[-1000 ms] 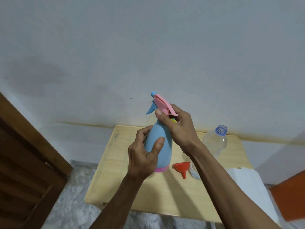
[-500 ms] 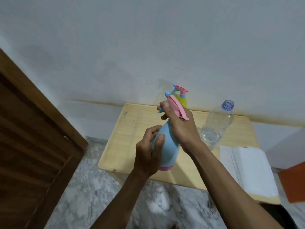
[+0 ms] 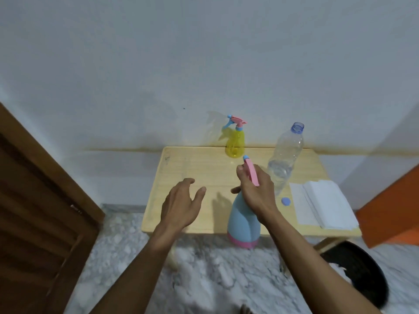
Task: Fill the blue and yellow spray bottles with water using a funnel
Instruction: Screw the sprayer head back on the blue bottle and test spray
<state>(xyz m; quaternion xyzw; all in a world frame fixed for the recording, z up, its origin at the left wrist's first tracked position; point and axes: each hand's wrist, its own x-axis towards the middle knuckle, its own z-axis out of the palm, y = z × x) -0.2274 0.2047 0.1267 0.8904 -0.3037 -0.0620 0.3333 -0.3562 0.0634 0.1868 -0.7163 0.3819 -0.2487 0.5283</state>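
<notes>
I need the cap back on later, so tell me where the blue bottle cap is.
In the head view, the blue bottle cap lies on the wooden table at the right, between the right hand and the white paper stack, just in front of the clear water bottle.

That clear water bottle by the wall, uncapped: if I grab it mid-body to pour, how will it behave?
The clear water bottle looks thin-walled, so a firm squeeze would probably dent it. It appears under half full, so it is likely light and easy to tip if knocked. With its blue cap lying on the table, squeezing may push water out.
</notes>
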